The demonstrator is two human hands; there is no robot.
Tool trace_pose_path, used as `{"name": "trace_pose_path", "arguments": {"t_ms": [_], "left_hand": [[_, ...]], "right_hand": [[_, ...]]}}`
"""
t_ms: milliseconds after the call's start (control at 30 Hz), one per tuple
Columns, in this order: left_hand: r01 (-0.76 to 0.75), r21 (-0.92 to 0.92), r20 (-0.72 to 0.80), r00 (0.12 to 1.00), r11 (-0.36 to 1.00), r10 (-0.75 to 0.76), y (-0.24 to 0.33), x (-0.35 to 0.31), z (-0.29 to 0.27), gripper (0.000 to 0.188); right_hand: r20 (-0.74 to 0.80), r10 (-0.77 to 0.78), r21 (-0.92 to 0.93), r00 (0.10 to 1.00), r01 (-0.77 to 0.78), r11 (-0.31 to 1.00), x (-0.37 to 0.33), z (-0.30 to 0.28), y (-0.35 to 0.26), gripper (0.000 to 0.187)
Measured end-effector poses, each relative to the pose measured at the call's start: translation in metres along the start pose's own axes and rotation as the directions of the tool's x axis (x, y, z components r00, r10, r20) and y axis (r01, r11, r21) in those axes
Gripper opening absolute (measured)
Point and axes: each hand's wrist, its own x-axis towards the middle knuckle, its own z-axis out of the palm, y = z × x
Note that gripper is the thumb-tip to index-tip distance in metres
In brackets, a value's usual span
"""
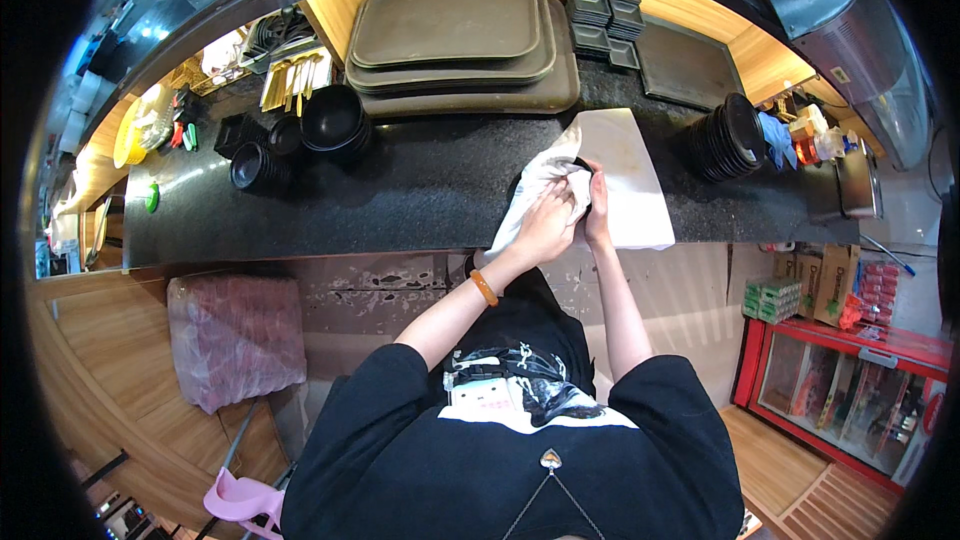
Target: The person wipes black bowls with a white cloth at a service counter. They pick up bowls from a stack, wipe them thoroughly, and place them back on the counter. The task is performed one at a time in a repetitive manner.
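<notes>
1. Far left on the dark tabletop (430, 190): small black bowls (258, 168) stacked, larger black bowls (335, 120) near them.
2. Brown trays (450, 25) piled at the back.
3. Left hand (548, 223), orange wristband (483, 287): fingers drawn in narrow, bunching the white cloth (545, 172).
4. White cloth sits against a dark dish (583, 163), one end hanging toward the person.
5. Dark dish is between both hands, above the tabletop, partly wrapped; edge shows, full shape hidden from me.
6. Right hand (597, 205): fingers nearly straight, holding the dish's right edge; thumb hard to see.
7. White sheet (640, 180) flat beside it; paper or fabric, can't tell.
8. Black plates (712, 152) stacked further right, leaning.
</notes>
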Motion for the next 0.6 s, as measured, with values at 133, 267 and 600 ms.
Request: {"name": "trace_pose_path", "arguments": {"t_ms": [133, 267, 600], "left_hand": [[-0.062, -0.049, 0.066, 0.996, 0.997, 0.065, -0.009, -0.003, -0.007, 0.04], [-0.015, -0.009, 0.153, 0.988, 1.0, 0.016, -0.005, -0.012, -0.014, 0.041], [0.043, -0.053, 0.071, 0.997, 0.998, -0.039, -0.003, 0.005, -0.006, 0.041]], "right_hand": [[0.002, 0.045, -0.018, 0.999, -0.045, 0.999, 0.002, -0.001, 0.0, 0.057], [0.016, 0.041, -0.138, 0.999, -0.038, 0.99, 0.0, -0.001, -0.007, 0.057], [-0.027, 0.092, -0.054, 0.995, -0.093, 0.994, 0.001, 0.003, -0.009, 0.059]]}}
